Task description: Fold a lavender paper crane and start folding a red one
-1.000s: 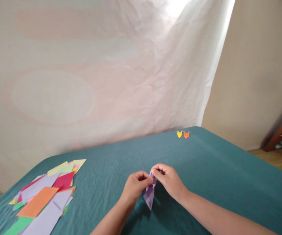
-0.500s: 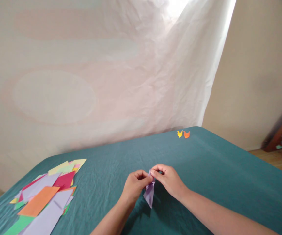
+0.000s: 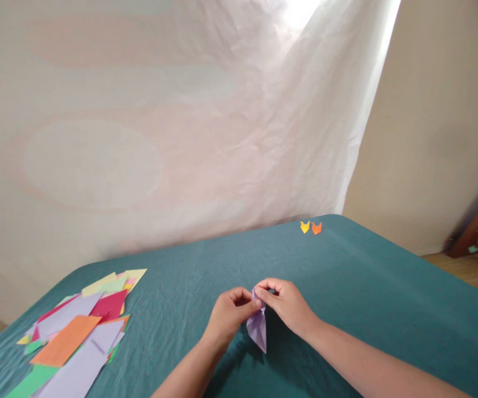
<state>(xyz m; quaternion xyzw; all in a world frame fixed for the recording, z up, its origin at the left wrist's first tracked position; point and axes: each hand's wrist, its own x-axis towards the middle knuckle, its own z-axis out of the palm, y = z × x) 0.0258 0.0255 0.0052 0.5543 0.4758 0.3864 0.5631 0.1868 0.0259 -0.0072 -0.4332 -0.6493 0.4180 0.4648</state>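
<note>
A folded piece of purple paper (image 3: 258, 330) hangs between my hands, just above the green cloth. My left hand (image 3: 231, 310) pinches it near the middle between thumb and fingers. At the top of the paper, my right hand (image 3: 281, 301) grips the narrow tip with thumb and index finger. The paper's wider, pointed end dangles downward. Fingers cover part of its upper folds.
A pile of coloured paper sheets (image 3: 67, 340) lies at the left of the cloth-covered table (image 3: 172, 298). Near the far right corner sit a yellow folded bird (image 3: 304, 227) and an orange folded bird (image 3: 316, 228). A pale curtain (image 3: 206, 138) hangs behind.
The lower end of the purple paper has swung to the right and turned, showing a broader face. Both hands have stayed nearly in place.
</note>
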